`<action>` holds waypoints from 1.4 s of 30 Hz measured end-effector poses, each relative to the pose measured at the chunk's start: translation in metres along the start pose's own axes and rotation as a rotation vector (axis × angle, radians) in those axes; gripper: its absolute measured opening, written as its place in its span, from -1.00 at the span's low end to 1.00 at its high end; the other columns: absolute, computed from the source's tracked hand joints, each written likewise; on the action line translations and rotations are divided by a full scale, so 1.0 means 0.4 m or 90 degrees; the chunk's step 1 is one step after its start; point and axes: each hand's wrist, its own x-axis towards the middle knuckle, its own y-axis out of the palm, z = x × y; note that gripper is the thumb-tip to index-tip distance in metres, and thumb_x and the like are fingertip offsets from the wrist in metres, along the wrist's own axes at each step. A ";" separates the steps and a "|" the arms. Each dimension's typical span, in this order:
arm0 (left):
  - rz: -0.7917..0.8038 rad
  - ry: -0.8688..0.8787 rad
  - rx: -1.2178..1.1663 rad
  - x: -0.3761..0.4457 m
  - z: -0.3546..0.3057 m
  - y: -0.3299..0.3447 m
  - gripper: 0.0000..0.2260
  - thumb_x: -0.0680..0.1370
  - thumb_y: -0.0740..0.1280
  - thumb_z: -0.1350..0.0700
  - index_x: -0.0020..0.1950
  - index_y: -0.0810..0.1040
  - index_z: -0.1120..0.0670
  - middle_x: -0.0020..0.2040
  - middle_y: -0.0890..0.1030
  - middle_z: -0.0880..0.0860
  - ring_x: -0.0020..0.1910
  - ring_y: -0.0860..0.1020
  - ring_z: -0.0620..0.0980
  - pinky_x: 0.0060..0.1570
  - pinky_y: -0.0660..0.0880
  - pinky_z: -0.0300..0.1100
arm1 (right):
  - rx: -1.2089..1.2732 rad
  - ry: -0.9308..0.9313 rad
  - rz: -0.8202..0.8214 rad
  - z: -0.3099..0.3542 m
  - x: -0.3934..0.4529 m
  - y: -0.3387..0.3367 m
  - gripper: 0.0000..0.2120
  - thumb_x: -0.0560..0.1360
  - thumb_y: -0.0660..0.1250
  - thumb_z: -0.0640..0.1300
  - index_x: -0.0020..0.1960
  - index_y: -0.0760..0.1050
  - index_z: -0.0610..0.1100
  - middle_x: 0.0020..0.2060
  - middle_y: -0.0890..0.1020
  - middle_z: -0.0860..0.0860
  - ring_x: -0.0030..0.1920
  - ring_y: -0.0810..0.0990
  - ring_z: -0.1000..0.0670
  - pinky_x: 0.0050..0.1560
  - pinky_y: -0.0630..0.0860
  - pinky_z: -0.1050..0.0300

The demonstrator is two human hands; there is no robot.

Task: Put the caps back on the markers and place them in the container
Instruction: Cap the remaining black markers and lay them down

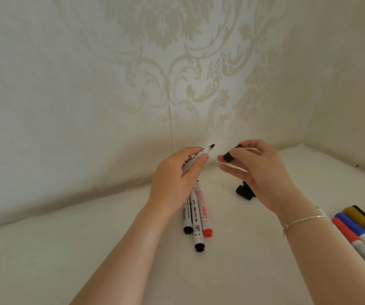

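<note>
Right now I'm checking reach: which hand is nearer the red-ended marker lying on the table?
Left. The left hand hovers directly over the red-ended marker's far end; the right hand, pinching a black cap, is off to its right.

The bench [232,249] has a smooth, off-white surface with a soft matt sheen, and the wall [89,84] behind it is covered in cream wallpaper with a faintly lustrous damask pattern and a visible vertical seam. The uncapped marker [195,158] gripped in the left hand [177,179] has a smooth white plastic barrel and a dark matt tip that looks like felt; the black cap [230,155] pinched in the right hand [258,170] is smooth, semi-gloss plastic. The three markers [197,214] lying on the bench have glossy white plastic barrels with printed lettering, and the bracelet [302,221] on the right wrist is a fine, shiny silver-coloured metal chain.
</note>
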 end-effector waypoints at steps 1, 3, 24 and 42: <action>0.003 -0.001 -0.004 0.000 0.000 0.001 -0.80 0.58 0.27 -0.08 0.14 0.61 -0.11 -0.15 0.61 -0.24 -0.21 0.55 -0.27 -0.15 0.52 -0.25 | -0.024 -0.003 -0.005 -0.003 0.001 0.002 -0.87 0.47 0.34 -0.37 -0.04 0.44 -0.23 -0.18 0.63 -0.19 -0.13 0.69 -0.13 -0.14 0.61 0.10; 0.011 0.005 0.007 -0.001 0.000 0.000 -0.80 0.59 0.27 -0.08 0.16 0.60 -0.12 -0.14 0.61 -0.25 -0.20 0.55 -0.29 -0.18 0.47 -0.33 | -0.090 -0.027 -0.009 -0.009 0.005 0.003 -0.86 0.44 0.39 -0.35 -0.06 0.49 -0.20 -0.25 0.64 -0.11 -0.22 0.62 -0.07 -0.18 0.51 0.16; 0.059 0.065 0.144 -0.007 -0.003 -0.002 -0.72 0.60 0.20 -0.12 0.22 0.56 -0.08 -0.24 0.48 -0.11 -0.26 0.48 -0.14 -0.27 0.40 -0.25 | -0.111 -0.084 0.034 -0.009 -0.010 0.026 -0.84 0.42 0.42 -0.30 -0.03 0.54 -0.14 -0.12 0.71 -0.08 -0.05 0.65 -0.07 0.03 0.54 0.11; -0.089 0.134 0.220 -0.024 -0.031 0.019 -0.62 0.59 0.10 -0.14 0.16 0.59 0.03 -0.29 0.46 -0.13 -0.37 0.47 -0.10 -0.43 0.46 -0.14 | -0.067 -0.085 0.027 -0.012 -0.035 0.072 -0.75 0.47 0.39 -0.29 0.11 0.61 -0.08 -0.14 0.72 -0.07 -0.08 0.70 -0.01 0.06 0.57 0.25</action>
